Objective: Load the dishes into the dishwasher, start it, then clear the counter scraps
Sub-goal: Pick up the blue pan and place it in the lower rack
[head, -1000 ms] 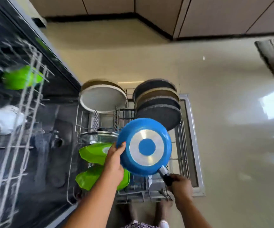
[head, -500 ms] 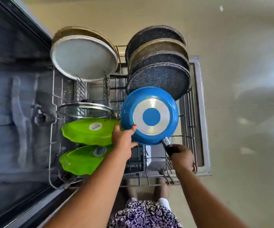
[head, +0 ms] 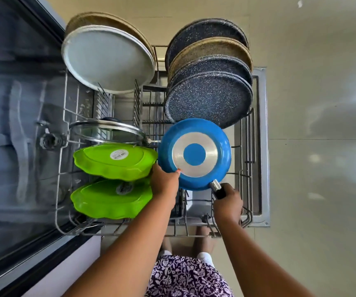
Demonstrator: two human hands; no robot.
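Blue pan (head: pixel 195 154) held bottom-up over the pulled-out rack (head: pixel 245 189), at its near right part. Left hand (head: pixel 164 183) curled on the pan's near-left rim, thumb on the base; right hand (head: pixel 227 202) wrapped tight round the black handle (head: pixel 220 192). Just beyond the pan, touching or nearly so: a row of speckled dark and tan plates (head: pixel 210 99) on edge, crowding the far right. Far left: two pale round trays (head: pixel 108 58) upright. Just left of the pan: a glass lid (head: pixel 106 131), then two green plates (head: pixel 115 161), the nearer one hard by the left hand. Dishwasher tub (head: pixel 18 125) dark at left. Patterned skirt (head: pixel 187 277) and feet below the rack, on a glossy floor (head: pixel 322 146).
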